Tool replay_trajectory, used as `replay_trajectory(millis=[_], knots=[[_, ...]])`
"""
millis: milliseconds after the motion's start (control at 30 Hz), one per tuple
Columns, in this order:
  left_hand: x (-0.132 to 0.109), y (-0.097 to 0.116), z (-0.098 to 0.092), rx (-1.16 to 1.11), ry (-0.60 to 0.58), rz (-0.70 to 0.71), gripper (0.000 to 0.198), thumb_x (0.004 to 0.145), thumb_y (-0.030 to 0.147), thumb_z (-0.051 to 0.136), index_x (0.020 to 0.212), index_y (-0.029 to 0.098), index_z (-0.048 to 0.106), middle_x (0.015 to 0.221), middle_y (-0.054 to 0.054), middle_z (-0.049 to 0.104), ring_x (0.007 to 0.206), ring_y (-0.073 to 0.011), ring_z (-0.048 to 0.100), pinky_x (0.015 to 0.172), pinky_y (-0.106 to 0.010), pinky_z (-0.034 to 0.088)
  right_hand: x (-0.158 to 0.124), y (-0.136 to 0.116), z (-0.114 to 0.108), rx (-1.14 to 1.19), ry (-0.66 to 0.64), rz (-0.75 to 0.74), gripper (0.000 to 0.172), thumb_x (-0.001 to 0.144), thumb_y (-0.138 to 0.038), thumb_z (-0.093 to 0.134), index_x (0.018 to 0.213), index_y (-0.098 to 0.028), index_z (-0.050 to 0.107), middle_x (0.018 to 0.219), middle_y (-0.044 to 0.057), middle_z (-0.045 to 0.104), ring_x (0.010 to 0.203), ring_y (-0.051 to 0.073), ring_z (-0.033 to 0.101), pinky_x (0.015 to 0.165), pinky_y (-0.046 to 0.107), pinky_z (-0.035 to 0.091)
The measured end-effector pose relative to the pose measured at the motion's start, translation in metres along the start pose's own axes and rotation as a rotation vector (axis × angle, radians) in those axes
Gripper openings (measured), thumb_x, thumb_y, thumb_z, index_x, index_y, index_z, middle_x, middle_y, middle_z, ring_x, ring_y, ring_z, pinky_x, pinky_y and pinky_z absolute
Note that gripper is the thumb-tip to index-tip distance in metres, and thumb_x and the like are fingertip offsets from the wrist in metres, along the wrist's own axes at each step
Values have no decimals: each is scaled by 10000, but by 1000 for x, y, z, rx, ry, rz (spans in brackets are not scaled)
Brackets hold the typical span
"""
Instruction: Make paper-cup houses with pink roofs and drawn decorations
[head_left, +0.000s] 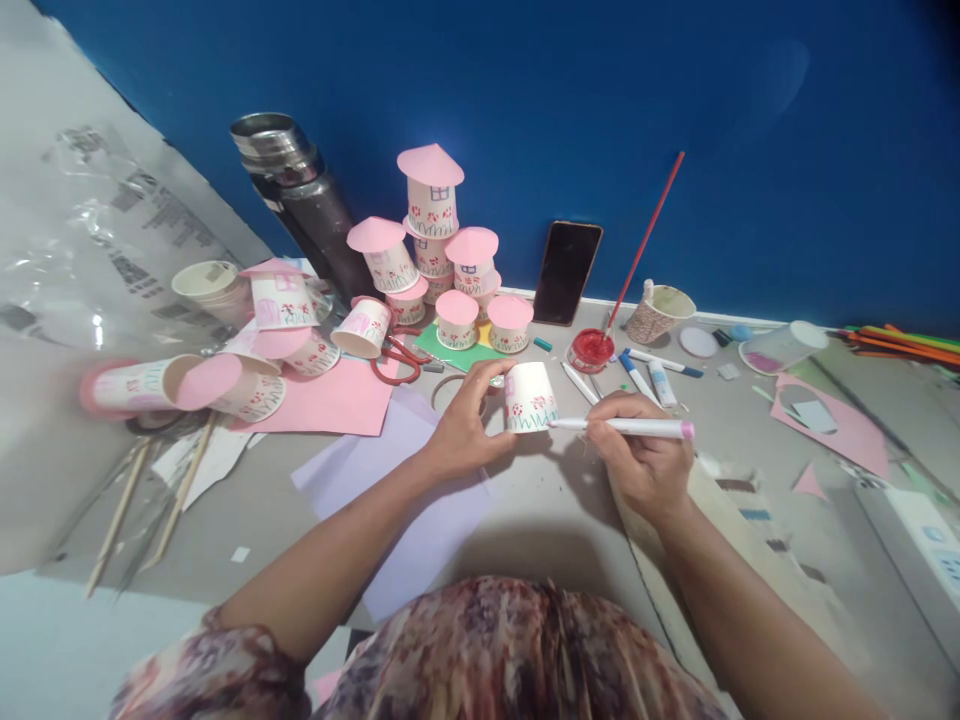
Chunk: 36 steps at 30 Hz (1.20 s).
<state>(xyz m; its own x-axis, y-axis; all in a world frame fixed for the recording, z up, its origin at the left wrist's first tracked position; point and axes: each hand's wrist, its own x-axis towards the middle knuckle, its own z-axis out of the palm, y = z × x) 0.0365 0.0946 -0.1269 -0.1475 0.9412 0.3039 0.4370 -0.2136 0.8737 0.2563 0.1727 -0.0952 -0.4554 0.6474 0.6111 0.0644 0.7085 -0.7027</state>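
Observation:
My left hand [471,420] grips an upside-down white paper cup [529,398] by its left side, thumb near the rim and fingers near the top. Red flowers, green zigzag grass and a pink patch are drawn on the cup. In my right hand [645,455] is a white marker with a pink end [651,428], its tip at the cup's lower right edge. Behind the cup stand decorated cups with pink cone roofs [431,165], some stacked. A jar of red paint [591,350] with a long red brush [646,238] is behind my right hand.
A dark thermos [315,215] and a phone [568,272] lean at the blue wall. Red scissors [397,362], pink paper [337,405] and lilac paper [397,480] lie left. Markers [637,380], a patterned cup [660,313] and a cut pink sheet [832,425] are right.

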Motion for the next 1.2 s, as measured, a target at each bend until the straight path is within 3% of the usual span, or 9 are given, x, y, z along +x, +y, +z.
replay_trajectory(millis=[533, 733, 1200], knots=[[-1, 2, 1, 72, 2, 42, 731, 725, 126, 727, 1409, 259, 505, 1421, -108, 580, 1304, -286, 593, 1063, -433, 564, 1, -1, -1, -35, 16, -5, 140, 927, -111, 645, 848, -224, 666, 742, -16, 665, 616, 137, 632, 590, 276, 497], [-1, 1, 1, 114, 7, 69, 726, 736, 168, 764, 1403, 270, 496, 1390, -111, 576, 1295, -300, 579, 1040, -454, 566, -1, -1, 2, 35, -33, -13, 128, 930, -111, 648, 867, -220, 671, 709, -16, 635, 602, 140, 609, 568, 277, 478], [-3, 1, 1, 144, -34, 83, 754, 706, 145, 750, 1406, 264, 493, 1358, -115, 568, 1288, -313, 549, 1026, -470, 550, -3, 0, 2, -68, -97, -16, 105, 926, -160, 648, 856, -234, 674, 707, 18, 690, 590, 166, 620, 543, 303, 486]])
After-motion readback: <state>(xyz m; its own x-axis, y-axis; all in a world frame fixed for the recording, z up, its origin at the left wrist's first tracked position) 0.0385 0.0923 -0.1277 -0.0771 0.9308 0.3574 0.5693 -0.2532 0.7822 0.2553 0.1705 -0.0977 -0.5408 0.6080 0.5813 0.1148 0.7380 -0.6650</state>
